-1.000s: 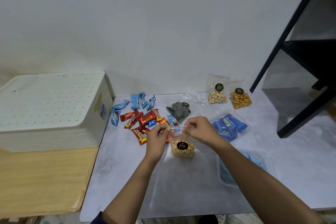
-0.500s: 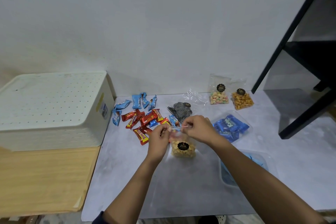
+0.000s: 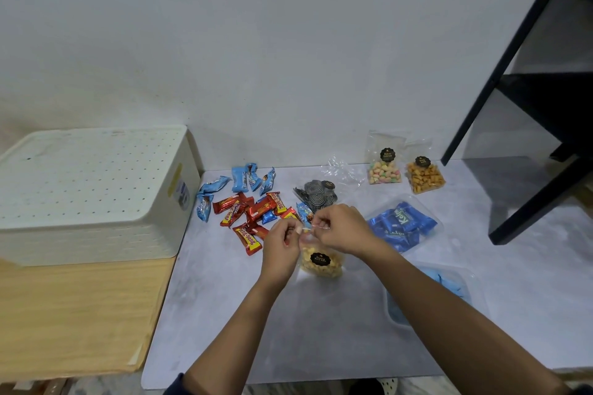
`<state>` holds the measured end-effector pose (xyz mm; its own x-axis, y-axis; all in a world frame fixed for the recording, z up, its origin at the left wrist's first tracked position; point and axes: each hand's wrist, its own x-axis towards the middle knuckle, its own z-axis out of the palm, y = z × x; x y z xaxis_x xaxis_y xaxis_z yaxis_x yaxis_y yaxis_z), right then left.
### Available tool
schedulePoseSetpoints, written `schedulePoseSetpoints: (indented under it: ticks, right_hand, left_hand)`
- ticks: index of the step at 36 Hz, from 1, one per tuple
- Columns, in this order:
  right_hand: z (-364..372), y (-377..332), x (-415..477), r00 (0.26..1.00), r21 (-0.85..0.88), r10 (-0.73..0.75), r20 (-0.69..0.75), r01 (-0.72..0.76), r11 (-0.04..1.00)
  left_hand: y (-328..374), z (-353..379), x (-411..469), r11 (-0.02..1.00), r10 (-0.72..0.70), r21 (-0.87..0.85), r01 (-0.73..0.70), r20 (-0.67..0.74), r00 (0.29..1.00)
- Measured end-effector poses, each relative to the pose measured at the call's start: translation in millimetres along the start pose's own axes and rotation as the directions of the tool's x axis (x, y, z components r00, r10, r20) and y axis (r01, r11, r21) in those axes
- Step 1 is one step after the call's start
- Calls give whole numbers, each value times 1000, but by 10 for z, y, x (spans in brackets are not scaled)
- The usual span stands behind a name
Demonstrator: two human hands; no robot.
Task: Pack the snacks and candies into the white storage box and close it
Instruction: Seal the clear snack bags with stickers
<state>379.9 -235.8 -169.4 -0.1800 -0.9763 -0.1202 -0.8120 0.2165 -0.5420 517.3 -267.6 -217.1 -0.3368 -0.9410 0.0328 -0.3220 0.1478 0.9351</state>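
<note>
Grey table (image 3: 224,314) against a white wall: our left hand (image 3: 282,242) and right hand (image 3: 341,229) both pinch the top of a clear bag of yellow snacks (image 3: 321,263) standing mid-table. Red candy bars (image 3: 253,215) and blue wrappers (image 3: 247,181) lie just behind it, a tray of blue packs (image 3: 402,221) to its right. White storage box (image 3: 90,189) sits lid-on at the far left on a wooden board (image 3: 80,314), well apart from the bag.

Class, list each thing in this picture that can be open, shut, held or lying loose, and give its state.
white storage box: lid on, shut.
left hand: pinching the bag top.
right hand: pinching the bag top.
yellow snack bag: held at its top by both hands.
red candy bars: loose on the table.
</note>
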Motion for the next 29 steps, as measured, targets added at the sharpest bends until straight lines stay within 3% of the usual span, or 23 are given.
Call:
schedulePoseSetpoints:
  ticks: [16,29]
  right_hand:
    - [-45,-24,-52,1000,37,13,11,-13,999]
    - [41,-94,-20,998,-5,-55,-28,54,999]
  left_hand:
    - [-33,-115,15,993,-21,-115,33,104,994]
    - [-58,-239,46,999,17,-37,-13,129,991]
